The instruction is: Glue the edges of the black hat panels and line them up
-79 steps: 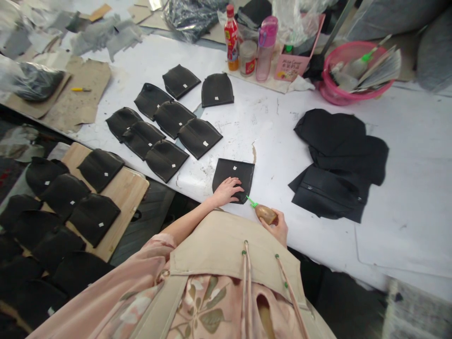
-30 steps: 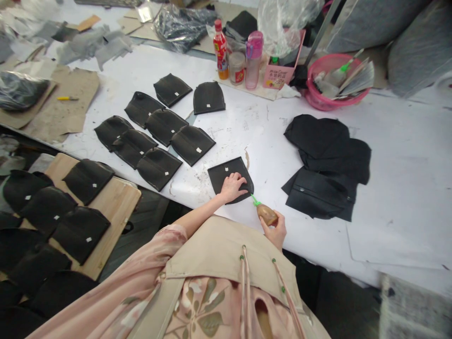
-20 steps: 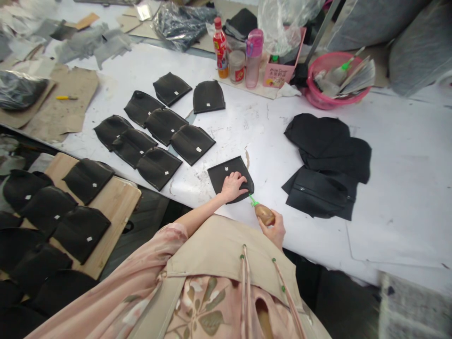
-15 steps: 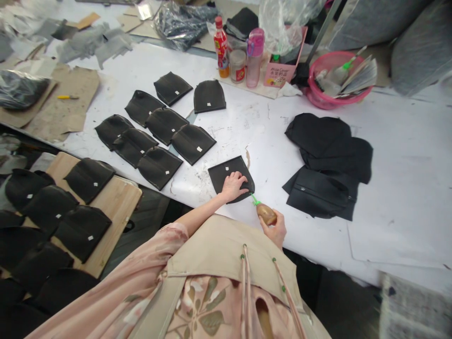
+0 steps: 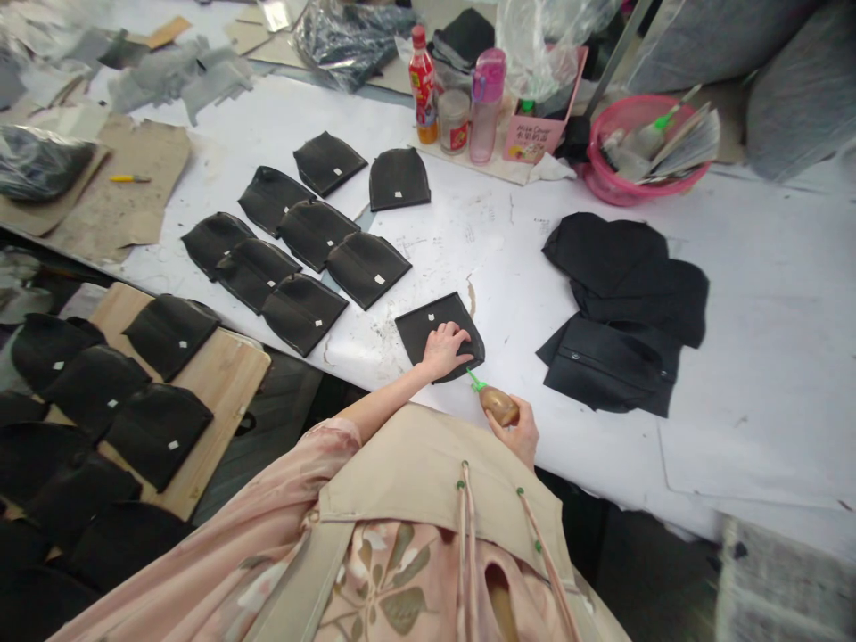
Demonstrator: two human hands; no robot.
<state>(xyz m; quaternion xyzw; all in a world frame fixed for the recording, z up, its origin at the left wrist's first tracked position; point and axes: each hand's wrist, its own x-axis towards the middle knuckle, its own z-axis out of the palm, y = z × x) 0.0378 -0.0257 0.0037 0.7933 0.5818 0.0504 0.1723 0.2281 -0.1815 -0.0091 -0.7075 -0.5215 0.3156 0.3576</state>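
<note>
Flat on the white table lies a black panel (image 5: 420,323) with a small white tag. My left hand (image 5: 447,349) rests on it, fingers spread. In my right hand (image 5: 520,430) is a glue bottle (image 5: 498,406), brownish with a green nozzle. The nozzle tip is at the panel's curved near edge, close to my left fingers; whether it touches cannot be made out. Further left, several similar tagged black panels (image 5: 304,312) lie in overlapping rows. To the right is a loose pile of black fabric pieces (image 5: 615,267).
More black panels (image 5: 160,437) lie on a wooden board (image 5: 234,383) at lower left. Along the back stand a red-capped drink bottle (image 5: 423,85), a glass jar (image 5: 454,120), a pink bottle (image 5: 487,107), a pink box (image 5: 535,134) and a pink basket (image 5: 605,183).
My right hand has shifted the glue bottle slightly left, its nozzle following the panel's near edge. My left hand stays on the panel. The whole view has moved a little.
</note>
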